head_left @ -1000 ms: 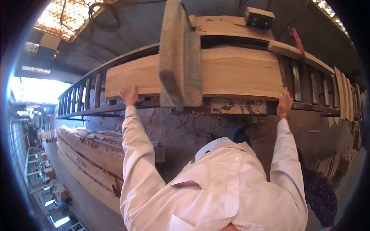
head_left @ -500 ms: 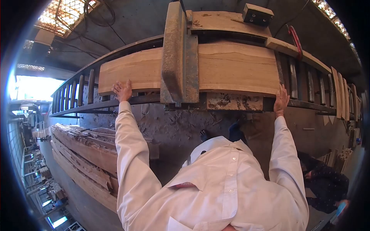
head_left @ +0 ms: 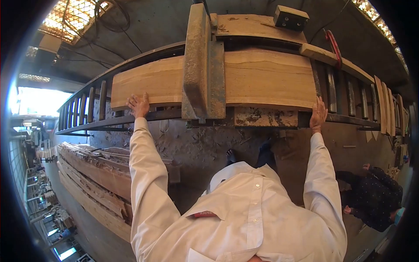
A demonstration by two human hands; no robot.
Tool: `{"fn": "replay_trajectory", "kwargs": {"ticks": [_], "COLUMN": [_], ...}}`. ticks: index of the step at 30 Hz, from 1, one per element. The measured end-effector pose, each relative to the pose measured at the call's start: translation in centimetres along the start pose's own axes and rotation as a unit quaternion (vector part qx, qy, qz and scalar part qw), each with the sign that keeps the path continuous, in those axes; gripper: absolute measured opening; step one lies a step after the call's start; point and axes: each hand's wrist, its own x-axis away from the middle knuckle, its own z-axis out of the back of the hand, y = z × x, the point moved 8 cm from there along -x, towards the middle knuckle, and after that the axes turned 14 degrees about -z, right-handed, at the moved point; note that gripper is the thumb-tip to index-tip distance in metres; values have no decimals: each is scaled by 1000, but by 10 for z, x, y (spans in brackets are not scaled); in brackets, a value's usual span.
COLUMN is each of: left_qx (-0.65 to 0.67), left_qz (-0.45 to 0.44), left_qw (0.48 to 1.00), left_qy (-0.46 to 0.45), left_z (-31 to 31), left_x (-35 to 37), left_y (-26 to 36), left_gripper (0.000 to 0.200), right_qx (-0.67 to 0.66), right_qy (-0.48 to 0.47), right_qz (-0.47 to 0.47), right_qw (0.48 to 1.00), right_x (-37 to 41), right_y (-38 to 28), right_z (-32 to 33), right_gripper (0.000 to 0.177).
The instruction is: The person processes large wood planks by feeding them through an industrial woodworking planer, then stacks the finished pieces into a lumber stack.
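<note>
Left hand (head_left: 139, 105) open, fingers spread, flat on the near edge of the plank (head_left: 266, 78), close to its left end. Right hand (head_left: 318, 114) also open, fingers straight, pressed against the plank's near right corner. Neither hand wraps the wood.

Plank sits at 12 o'clock, lengthwise across a steel roller bed (head_left: 94, 102), pale face up. It passes under a rusty upright steel housing (head_left: 203, 65) that crosses it just left of centre. Bare rollers show at 10 o'clock and at 2 o'clock. Black box (head_left: 291, 17) is on top of the machine at 1 o'clock, with a red lever (head_left: 334, 43) just right of it. Thin wood strips (head_left: 386, 109) lie on the bed at 3 o'clock.

Floor (head_left: 209, 139) below the bed is dirt grey and littered with sawdust and chips. Stack of rough boards (head_left: 100, 174) is at 8 o'clock, well apart from the bed. Roof is dark, with a skylight (head_left: 70, 17) at 11 o'clock and bright daylight at 9 o'clock. Another person (head_left: 371, 196) in dark dotted clothing is at 4 o'clock, low down.

Hidden: the plank's middle is behind the housing and the rollers under it are covered. The white shirt blocks most of the feet. The other person is partly cut off by the lens rim. Fisheye bends every straight line.
</note>
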Motion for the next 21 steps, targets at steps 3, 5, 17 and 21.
{"fn": "replay_trajectory", "kwargs": {"ticks": [3, 5, 17, 21], "left_qx": [4, 2, -8, 10], "left_qz": [-3, -7, -43, -67], "left_qw": [1000, 1000, 999, 998], "left_qy": [-4, -3, 21, 3], "left_z": [0, 1, -9, 2], "left_x": [0, 1, 13, 47], "left_y": [0, 2, 7, 31], "left_gripper": [99, 99, 104, 112], "right_qx": [5, 3, -14, -11], "right_qy": [2, 2, 4, -3], "right_qz": [0, -3, 3, 1], "right_qw": [1000, 1000, 1000, 1000], "right_x": [0, 1, -1, -2], "right_y": [-3, -2, 3, 2], "right_z": [1, 2, 1, -1], "right_gripper": [57, 58, 57, 59]}}
